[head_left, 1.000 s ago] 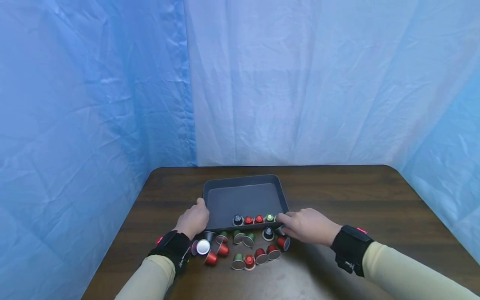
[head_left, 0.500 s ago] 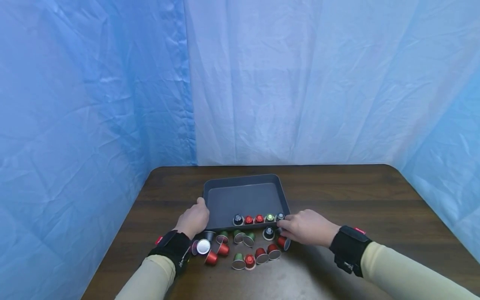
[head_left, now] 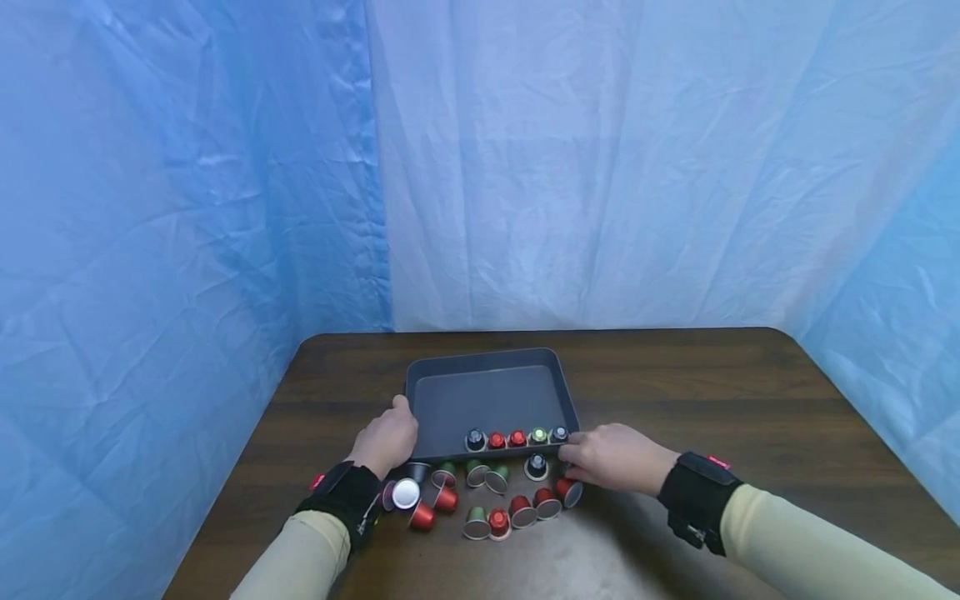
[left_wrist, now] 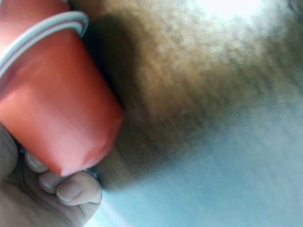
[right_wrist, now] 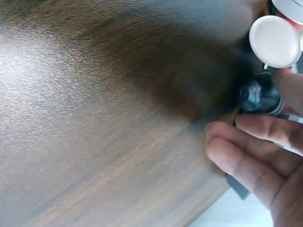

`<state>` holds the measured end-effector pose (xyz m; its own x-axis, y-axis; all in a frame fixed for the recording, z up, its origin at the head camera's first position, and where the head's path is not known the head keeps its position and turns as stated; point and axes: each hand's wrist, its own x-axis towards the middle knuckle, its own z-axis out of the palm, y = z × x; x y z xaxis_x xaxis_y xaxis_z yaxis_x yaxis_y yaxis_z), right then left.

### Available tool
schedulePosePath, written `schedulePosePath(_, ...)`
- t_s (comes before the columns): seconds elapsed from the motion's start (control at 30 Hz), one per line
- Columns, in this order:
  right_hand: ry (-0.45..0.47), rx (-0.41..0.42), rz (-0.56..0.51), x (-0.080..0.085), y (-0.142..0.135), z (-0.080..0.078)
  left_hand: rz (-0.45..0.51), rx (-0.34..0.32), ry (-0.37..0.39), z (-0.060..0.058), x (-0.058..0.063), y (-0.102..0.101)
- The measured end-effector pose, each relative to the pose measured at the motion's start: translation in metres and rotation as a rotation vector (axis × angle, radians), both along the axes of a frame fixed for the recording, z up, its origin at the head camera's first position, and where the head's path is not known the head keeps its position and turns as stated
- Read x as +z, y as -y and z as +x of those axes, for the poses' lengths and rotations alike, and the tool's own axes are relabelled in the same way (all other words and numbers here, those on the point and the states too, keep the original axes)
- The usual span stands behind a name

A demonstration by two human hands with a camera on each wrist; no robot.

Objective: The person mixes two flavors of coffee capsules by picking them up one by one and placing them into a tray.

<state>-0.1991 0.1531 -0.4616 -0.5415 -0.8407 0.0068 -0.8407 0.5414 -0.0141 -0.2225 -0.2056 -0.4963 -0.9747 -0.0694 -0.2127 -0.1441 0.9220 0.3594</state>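
A dark grey tray (head_left: pixel 480 392) lies on the table. My left hand (head_left: pixel 386 437) grips its left side near the front corner; the left wrist view shows curled fingers beyond a red coffee capsule (left_wrist: pixel 61 104). Along the tray's front wall stands a row of capsules: a black one (head_left: pixel 476 439), two red ones, a green one (head_left: pixel 538 436) and a dark one (head_left: pixel 558 434) at the right end. My right hand (head_left: pixel 615 457) is by the front right corner. In the right wrist view, its thumb and forefinger pinch a black coffee capsule (right_wrist: pixel 258 97), hidden behind the hand from above.
In front of the tray lie several loose capsules: red ones (head_left: pixel 422 516), green ones (head_left: pixel 477 522), a black one (head_left: pixel 536 467) standing upright, and one with its white lid (head_left: pixel 407 493) up. Blue curtains (head_left: pixel 525 167) hang behind and beside the wooden table (head_left: pixel 675 375).
A dark capsule now shows at the right end of the tray's row, where my right fingers were. That hand has moved slightly toward me, outside the front wall. My left hand stays put.
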Motion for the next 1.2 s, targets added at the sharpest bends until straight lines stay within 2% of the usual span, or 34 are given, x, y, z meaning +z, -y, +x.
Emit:
schedulePosePath(0.23, 0.035, -0.03, 0.04, -0.004, -0.002, 0.0, 0.002, -0.009, -0.002, 0.001, 0.0, 0.001)
schedulePosePath(0.67, 0.071, -0.008, -0.033, -0.001, -0.008, 0.003, -0.004, 0.002, 0.009, -0.001, 0.0, 0.0)
schedulePosePath(0.83, 0.053, 0.018, -0.035, 0.002, -0.012, 0.004, 0.004, -0.007, -0.004, -0.002, -0.002, 0.001)
schedulePosePath(1.07, 0.165, -0.051, -0.073, 0.014, -0.015, 0.003, 0.017, -0.001, -0.006, 0.0, -0.002, 0.001)
schedulePosePath(1.2, 0.133, -0.048, -0.08, 0.021, -0.016, 0.001, 0.02, 0.011, -0.002, 0.0, -0.001, 0.001)
